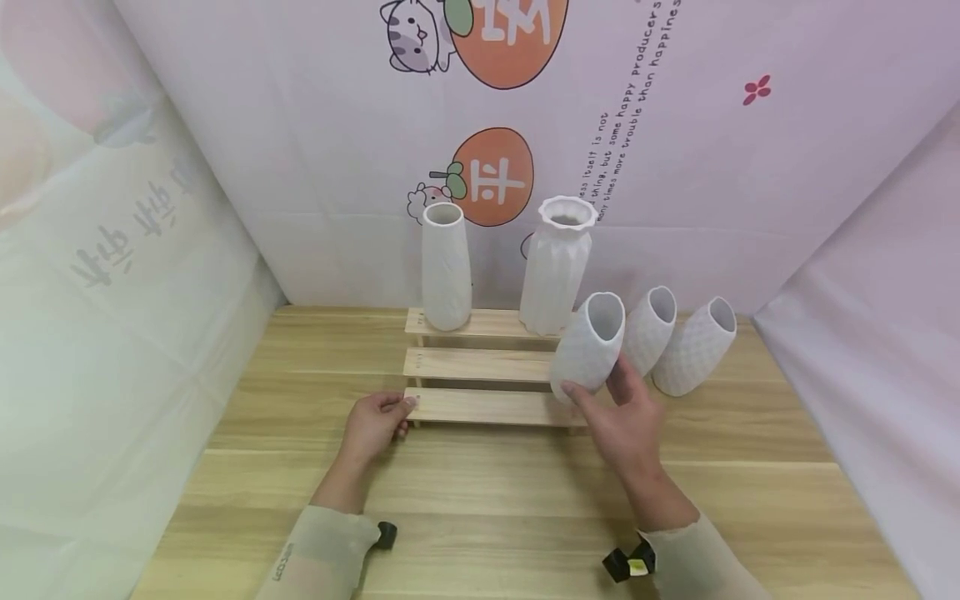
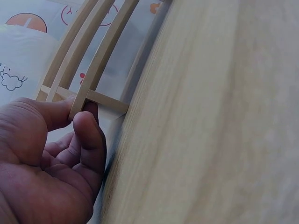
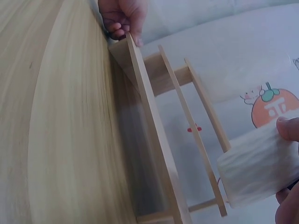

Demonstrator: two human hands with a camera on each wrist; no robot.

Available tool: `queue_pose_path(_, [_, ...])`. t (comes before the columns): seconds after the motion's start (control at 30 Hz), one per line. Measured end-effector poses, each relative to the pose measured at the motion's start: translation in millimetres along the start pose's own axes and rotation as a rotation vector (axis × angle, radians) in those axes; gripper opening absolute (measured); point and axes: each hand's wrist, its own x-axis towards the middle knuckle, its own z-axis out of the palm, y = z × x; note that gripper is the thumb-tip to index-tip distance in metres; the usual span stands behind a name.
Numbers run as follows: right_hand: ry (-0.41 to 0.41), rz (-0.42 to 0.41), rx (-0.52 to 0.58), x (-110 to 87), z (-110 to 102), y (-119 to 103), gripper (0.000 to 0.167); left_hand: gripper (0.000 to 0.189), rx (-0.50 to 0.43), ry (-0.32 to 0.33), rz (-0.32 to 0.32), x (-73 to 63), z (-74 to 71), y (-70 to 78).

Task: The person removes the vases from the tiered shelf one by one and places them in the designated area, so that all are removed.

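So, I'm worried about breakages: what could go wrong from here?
The held vase, in the right hand alone, could slip. It might also knock the fluted vase behind it on the top shelf. The left hand pinches one end of the wooden stand, so a bump at the other might shift it.
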Motion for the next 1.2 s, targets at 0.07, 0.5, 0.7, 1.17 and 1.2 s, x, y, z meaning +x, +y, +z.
queue_pose_path(0.07, [0.008,0.021,-0.005,0.9,-4,11,0.074,0.045,-0.003,0.0,-0.002,0.0,-0.1,-0.3])
queue_pose_path(0.5, [0.047,0.057,0.005,4.2,-31,36,0.077,0.044,-0.023,-0.003,-0.023,0.4,-0.1,-0.5])
queue_pose_path(0.7, [0.07,0.059,0.016,3.2,-39,39,0.075,0.043,-0.027,-0.01,-0.027,0.2,0.4,0.3])
queue_pose_path(1.17, [0.114,0.131,-0.006,0.0,-52,51,0.076,0.047,-0.022,-0.023,-0.024,-1.6,-0.3,1.4])
queue_pose_path(1.2, [0.112,0.139,-0.008,-0.5,-52,53,0.075,0.047,-0.026,-0.023,-0.027,-1.4,0.0,1.1])
